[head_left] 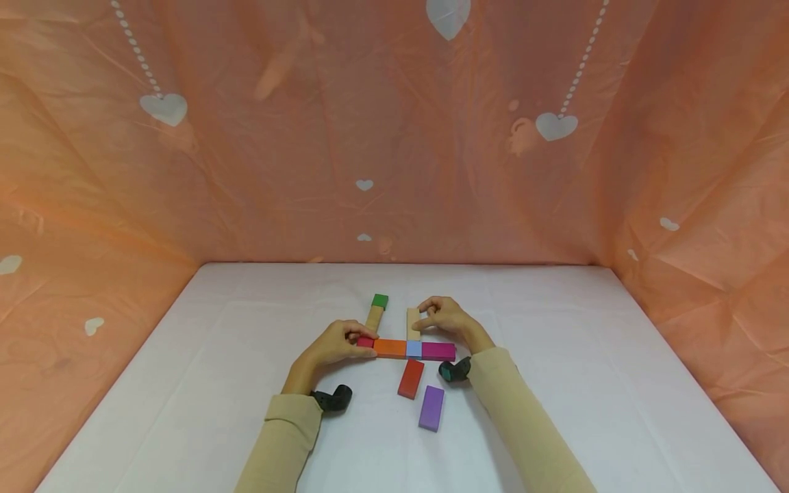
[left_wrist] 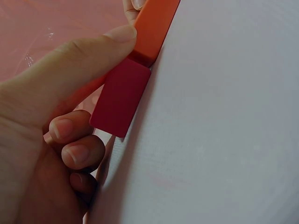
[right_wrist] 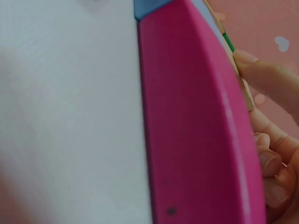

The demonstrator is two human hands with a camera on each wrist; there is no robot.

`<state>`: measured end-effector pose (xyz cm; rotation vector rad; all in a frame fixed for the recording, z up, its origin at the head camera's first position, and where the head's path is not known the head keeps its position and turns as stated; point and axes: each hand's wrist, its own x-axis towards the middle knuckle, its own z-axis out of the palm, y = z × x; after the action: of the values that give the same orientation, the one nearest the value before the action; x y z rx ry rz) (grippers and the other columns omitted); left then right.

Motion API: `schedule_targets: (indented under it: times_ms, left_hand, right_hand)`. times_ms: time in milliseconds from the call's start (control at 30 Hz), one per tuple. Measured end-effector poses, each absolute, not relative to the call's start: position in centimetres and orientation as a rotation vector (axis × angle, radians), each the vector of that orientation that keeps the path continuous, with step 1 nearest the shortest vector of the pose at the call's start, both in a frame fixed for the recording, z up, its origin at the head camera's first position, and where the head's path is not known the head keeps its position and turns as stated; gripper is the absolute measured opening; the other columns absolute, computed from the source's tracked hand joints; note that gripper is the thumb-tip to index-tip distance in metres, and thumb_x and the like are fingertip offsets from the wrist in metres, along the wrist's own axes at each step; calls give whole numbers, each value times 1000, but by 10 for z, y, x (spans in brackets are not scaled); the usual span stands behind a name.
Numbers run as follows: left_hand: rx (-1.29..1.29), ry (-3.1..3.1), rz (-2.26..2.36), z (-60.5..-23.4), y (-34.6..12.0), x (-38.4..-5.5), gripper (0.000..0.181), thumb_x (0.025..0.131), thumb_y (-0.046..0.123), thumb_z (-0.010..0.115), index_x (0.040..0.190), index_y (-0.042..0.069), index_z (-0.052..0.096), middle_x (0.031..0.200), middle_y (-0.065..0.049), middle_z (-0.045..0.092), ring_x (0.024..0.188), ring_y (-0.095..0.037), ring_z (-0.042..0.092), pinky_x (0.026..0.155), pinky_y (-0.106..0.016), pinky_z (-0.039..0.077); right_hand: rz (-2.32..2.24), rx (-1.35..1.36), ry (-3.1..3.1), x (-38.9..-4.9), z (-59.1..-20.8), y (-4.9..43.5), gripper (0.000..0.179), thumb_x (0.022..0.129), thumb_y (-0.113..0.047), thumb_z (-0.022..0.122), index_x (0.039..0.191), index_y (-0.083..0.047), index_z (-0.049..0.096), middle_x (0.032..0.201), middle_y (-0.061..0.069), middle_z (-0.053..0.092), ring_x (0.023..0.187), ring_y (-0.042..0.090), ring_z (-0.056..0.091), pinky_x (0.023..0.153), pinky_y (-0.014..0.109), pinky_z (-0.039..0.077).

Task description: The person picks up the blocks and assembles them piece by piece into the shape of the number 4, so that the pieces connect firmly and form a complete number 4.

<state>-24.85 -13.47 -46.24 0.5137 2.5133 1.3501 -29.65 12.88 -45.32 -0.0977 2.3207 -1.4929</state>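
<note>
A row of blocks lies across the table: a crimson block [head_left: 365, 342], an orange block [head_left: 390, 349], a light blue block [head_left: 414, 350] and a magenta block [head_left: 438, 352]. My left hand [head_left: 337, 342] pinches the crimson block at the row's left end; its thumb [left_wrist: 122, 35] also reaches the orange block's end. Behind the light blue block, a plain wooden block [head_left: 413, 323] points away from me. My right hand [head_left: 450, 318] pinches this wooden block between thumb and index finger. Another wooden block [head_left: 374, 318] extends back behind the crimson one, with a green block [head_left: 380, 301] at its far end.
In front of the row lie a red block [head_left: 411, 378] and a purple block [head_left: 431, 408], both slanted. White cloth [head_left: 555, 308] covers the table, and an orange curtain [head_left: 394, 137] with pale hearts hangs behind and at both sides.
</note>
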Motion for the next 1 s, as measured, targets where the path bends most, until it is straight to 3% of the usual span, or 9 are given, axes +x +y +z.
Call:
schedule_targets:
  times_ms: [467, 1000]
  left_hand:
    - [501, 2515, 1346, -463, -135, -249, 30, 76, 20, 82, 102, 8, 74, 90, -7, 59, 83, -16, 43, 70, -23, 35]
    - [547, 2523, 1335, -462, -136, -248, 30, 77, 21, 81, 103, 7, 75, 93, -10, 63, 83, -16, 44, 71, -23, 36]
  right_hand:
    - [-1493, -169, 2322, -295, -452, 130, 39, 77, -7, 77, 110, 3, 58, 66, -3, 38, 66, 11, 37, 62, 22, 33]
    - [-1500, -132, 2317, -294, -450, 130, 43, 79, -12, 78, 116, -1, 59, 69, -3, 40, 69, 12, 39, 67, 24, 35]
